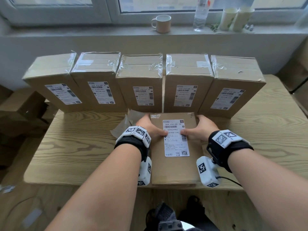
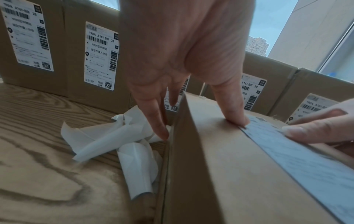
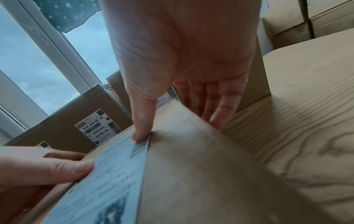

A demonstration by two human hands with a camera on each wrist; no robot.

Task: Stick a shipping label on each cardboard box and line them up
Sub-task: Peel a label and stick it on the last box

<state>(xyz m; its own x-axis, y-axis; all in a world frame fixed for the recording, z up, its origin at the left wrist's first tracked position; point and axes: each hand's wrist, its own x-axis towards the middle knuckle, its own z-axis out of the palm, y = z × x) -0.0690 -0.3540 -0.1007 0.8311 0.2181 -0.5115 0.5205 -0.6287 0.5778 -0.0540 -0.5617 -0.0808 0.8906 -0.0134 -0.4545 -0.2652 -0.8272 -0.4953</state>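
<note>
Head view: thumbs (image 1: pixel 162 132) on label (image 1: pixel 176 138)

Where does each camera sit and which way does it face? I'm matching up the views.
Head: high, looking down at the flat box, both forearms showing.
Left wrist: beside that box's left edge, left hand over backing papers.
Right wrist: right edge, right hand thumb on the label.
All share the label and row of boxes.

Label (image 3: pixel 107 178) print blurs at both wrists (unreadable); left hand (image 1: pixel 150 129) hides backing papers (image 1: pixel 123 125) partly
</note>
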